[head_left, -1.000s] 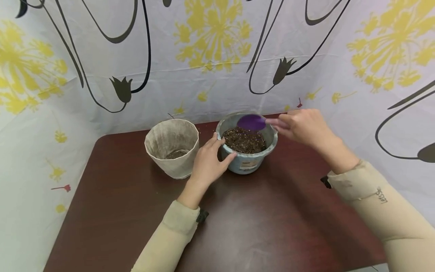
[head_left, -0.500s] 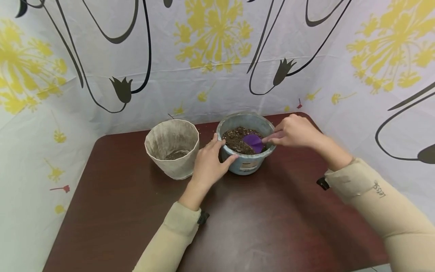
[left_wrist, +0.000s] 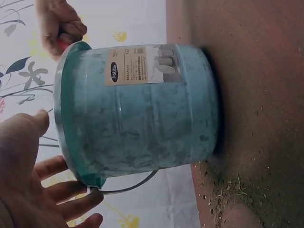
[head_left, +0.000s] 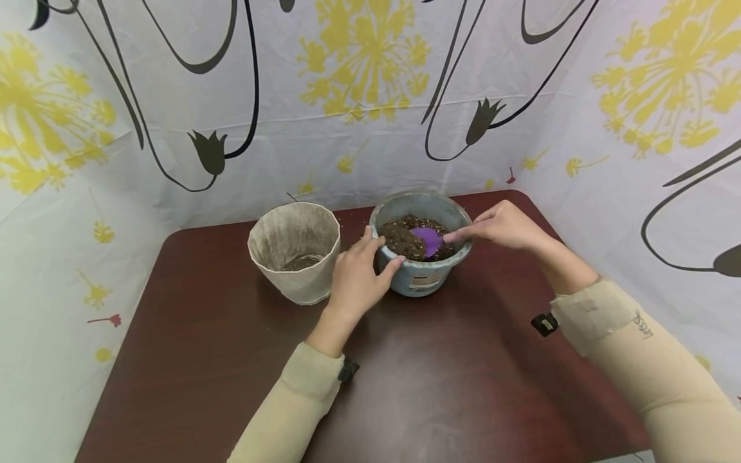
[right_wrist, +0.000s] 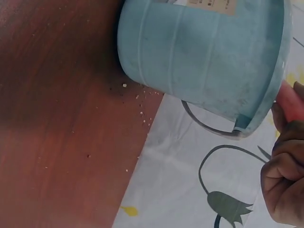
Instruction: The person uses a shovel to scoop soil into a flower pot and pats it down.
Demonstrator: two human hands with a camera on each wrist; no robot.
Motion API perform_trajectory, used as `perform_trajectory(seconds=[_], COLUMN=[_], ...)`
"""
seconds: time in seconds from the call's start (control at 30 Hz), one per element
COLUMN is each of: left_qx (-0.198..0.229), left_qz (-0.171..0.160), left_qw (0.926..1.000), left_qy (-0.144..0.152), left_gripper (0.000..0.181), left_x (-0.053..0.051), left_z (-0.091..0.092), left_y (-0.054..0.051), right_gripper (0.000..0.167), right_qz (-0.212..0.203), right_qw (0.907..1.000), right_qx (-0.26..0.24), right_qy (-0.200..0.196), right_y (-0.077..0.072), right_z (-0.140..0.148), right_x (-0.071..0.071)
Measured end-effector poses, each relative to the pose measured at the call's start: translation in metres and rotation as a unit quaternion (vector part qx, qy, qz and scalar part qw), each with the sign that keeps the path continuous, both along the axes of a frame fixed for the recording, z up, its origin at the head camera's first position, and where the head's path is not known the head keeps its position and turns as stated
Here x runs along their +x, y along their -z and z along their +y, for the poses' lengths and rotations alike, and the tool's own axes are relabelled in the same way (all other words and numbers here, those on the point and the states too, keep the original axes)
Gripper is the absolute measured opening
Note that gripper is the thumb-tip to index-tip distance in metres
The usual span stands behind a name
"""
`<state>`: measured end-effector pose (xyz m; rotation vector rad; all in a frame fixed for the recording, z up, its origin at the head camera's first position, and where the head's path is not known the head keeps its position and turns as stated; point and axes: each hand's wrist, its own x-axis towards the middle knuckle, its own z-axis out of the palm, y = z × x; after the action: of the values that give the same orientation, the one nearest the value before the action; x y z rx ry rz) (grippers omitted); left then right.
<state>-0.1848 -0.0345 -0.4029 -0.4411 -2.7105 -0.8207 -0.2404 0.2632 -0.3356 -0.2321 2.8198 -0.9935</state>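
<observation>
A blue-green plastic bucket [head_left: 425, 283] stands upright on the table, holding dark soil [head_left: 402, 242]. My left hand [head_left: 357, 273] rests its fingertips and thumb at the bucket's rim, on the near left side. In the left wrist view those fingers [left_wrist: 78, 204] stretch out loosely beside the handle's hinge. My right hand [head_left: 505, 225] grips a small garden trowel with a purple blade [head_left: 427, 240], which is partly sunk in the soil. The trowel's reddish handle [right_wrist: 289, 100] shows between the curled fingers in the right wrist view.
Left of the bucket stands a pale fabric-like pot [head_left: 312, 283] with a little soil at its bottom. The dark red table [head_left: 417, 373] has scattered crumbs of soil [left_wrist: 223, 194] near the bucket. A flower-printed sheet [head_left: 278, 96] hangs close behind the table.
The trowel has come down from above the bucket's back rim into the soil, pushing soil toward the left. My right hand has lowered with it. My left hand stays at the rim.
</observation>
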Motion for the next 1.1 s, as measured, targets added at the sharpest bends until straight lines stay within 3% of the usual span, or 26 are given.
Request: perform_trajectory(seconds=[0.17, 0.27, 0.53, 0.93, 1.1], left_qx=[-0.003, -0.001, 0.000, 0.006, -0.038], left_qz=[0.017, 0.018, 0.005, 0.007, 0.016], left_qw=[0.9998, 0.9998, 0.9999, 0.9999, 0.9991], left_qy=[-0.008, -0.011, -0.010, -0.010, -0.009], left_gripper=[0.061, 0.060, 0.060, 0.061, 0.063], left_x=[0.000, 0.001, 0.000, -0.002, -0.004], left_z=[0.001, 0.001, 0.001, 0.001, 0.000], left_y=[0.000, 0.000, 0.002, 0.004, -0.002], right_gripper=[0.039, 0.031, 0.028, 0.031, 0.030], right_qz=[-0.024, -0.032, -0.033, 0.000, 0.004], right_qw=[0.9992, 0.9975, 0.9849, 0.9786, 0.9736], right_qx=[-0.032, -0.063, -0.168, -0.203, -0.227], right_qy=[0.008, 0.001, -0.029, -0.036, -0.023], right_y=[0.004, 0.007, 0.021, 0.029, 0.029], right_z=[0.006, 0.011, 0.020, 0.020, 0.018], right_x=[0.002, 0.005, 0.012, 0.015, 0.015])
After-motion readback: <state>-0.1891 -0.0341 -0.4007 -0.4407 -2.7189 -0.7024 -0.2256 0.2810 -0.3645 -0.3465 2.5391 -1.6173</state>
